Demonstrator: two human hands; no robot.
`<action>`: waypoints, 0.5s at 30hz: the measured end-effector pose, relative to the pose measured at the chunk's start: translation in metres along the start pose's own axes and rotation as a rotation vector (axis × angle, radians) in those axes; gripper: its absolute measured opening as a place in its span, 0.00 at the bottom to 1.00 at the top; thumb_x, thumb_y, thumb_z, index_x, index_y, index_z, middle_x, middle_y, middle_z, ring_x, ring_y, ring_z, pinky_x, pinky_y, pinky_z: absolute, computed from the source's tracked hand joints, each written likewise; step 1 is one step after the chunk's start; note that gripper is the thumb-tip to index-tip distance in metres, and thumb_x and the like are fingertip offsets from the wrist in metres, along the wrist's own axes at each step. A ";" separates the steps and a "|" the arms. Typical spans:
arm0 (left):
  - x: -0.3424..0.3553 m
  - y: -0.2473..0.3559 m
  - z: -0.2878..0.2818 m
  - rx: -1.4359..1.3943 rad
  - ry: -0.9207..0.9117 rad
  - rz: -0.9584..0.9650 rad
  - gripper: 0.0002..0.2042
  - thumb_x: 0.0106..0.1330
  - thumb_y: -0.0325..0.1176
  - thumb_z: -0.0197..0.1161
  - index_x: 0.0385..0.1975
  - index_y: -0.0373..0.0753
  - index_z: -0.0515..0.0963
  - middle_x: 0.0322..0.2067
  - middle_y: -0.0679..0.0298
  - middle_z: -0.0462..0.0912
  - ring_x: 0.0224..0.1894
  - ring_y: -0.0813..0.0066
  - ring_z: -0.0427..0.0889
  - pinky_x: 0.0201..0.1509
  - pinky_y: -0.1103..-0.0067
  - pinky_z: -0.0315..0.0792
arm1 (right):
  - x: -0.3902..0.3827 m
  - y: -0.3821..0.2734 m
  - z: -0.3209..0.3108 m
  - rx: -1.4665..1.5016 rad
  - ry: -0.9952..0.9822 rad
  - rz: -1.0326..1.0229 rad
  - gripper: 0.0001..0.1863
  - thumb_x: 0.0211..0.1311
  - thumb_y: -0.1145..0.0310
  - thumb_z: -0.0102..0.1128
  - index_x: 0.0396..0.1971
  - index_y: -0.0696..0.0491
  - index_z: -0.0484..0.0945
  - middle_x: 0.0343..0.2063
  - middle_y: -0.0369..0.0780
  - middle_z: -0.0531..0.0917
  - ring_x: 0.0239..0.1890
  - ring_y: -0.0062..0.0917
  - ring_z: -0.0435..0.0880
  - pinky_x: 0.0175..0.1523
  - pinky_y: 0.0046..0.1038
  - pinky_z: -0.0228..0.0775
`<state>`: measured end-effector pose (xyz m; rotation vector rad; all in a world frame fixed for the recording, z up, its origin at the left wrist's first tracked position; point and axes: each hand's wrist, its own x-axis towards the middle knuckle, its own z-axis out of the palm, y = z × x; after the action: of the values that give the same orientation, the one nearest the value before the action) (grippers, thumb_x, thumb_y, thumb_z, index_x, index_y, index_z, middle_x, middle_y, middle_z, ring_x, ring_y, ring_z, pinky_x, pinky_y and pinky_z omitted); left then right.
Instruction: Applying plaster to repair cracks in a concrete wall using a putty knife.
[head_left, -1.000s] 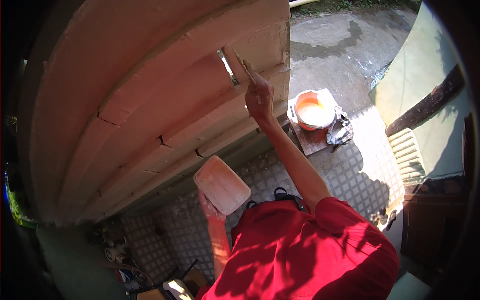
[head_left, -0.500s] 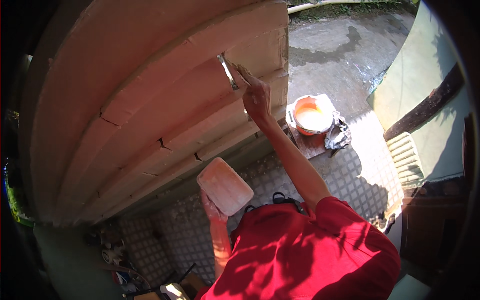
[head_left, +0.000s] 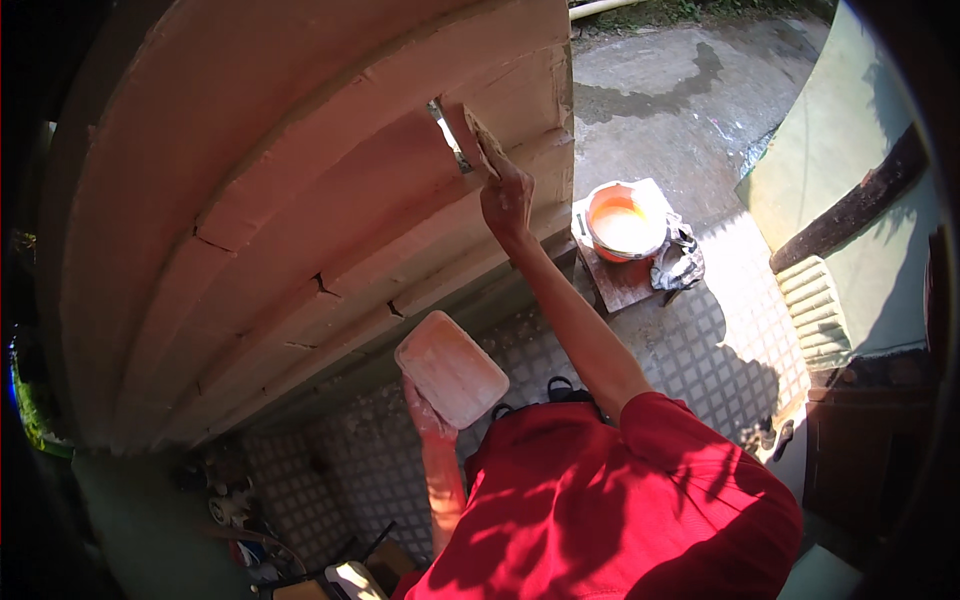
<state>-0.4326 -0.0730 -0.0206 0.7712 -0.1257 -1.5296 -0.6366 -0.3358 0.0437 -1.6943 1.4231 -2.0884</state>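
A large ridged wall (head_left: 250, 120), pinkish in the shade, fills the upper left, its long bands broken by small dark cracks (head_left: 322, 285). Below and to the right spreads a tiled floor (head_left: 700, 345), partly sunlit. A person in a red shirt (head_left: 610, 500) is at the lower edge; their bare right forearm (head_left: 580, 315) reaches up toward the wall, blocking part of the floor. Right of that forearm, a wooden board (head_left: 622, 288) carries an orange bucket (head_left: 608, 250) with something pale inside, and a crumpled dark-and-white bag (head_left: 678, 262) just beside it. A shallow rectangular tray (head_left: 452, 370), tilted, is between shirt and wall. The left hand (head_left: 425, 412) has its grip closed on the tray's lower left edge; the tray hides most of the fingers. The right hand (head_left: 508, 200) has its grip closed around a flat-bladed hand tool (head_left: 482, 145), covering its near end. The blade appears to lie against the wall, just right of a narrow bright gap (head_left: 447, 135).
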 end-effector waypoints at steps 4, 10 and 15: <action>-0.002 -0.001 0.000 0.008 0.003 -0.006 0.25 0.72 0.53 0.48 0.63 0.45 0.68 0.61 0.64 0.73 0.62 0.62 0.73 0.67 0.63 0.67 | 0.025 0.000 -0.029 0.004 0.114 0.191 0.29 0.50 0.82 0.46 0.56 0.59 0.75 0.44 0.57 0.80 0.42 0.50 0.83 0.46 0.41 0.74; -0.007 -0.013 -0.002 0.011 0.040 -0.001 0.26 0.72 0.54 0.48 0.63 0.45 0.67 0.61 0.64 0.73 0.62 0.62 0.73 0.67 0.63 0.67 | 0.015 0.029 0.008 -0.141 0.145 0.167 0.26 0.47 0.82 0.50 0.51 0.59 0.78 0.34 0.57 0.81 0.32 0.53 0.81 0.35 0.46 0.70; -0.006 -0.009 -0.007 -0.003 0.043 -0.018 0.26 0.72 0.54 0.48 0.63 0.44 0.67 0.61 0.64 0.73 0.62 0.62 0.73 0.67 0.64 0.67 | -0.023 -0.009 0.031 0.002 0.020 0.111 0.28 0.45 0.83 0.49 0.51 0.57 0.79 0.28 0.56 0.80 0.29 0.54 0.79 0.33 0.46 0.69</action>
<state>-0.4373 -0.0634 -0.0279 0.8040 -0.0844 -1.5283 -0.5989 -0.3352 0.0321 -1.5598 1.4833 -2.0536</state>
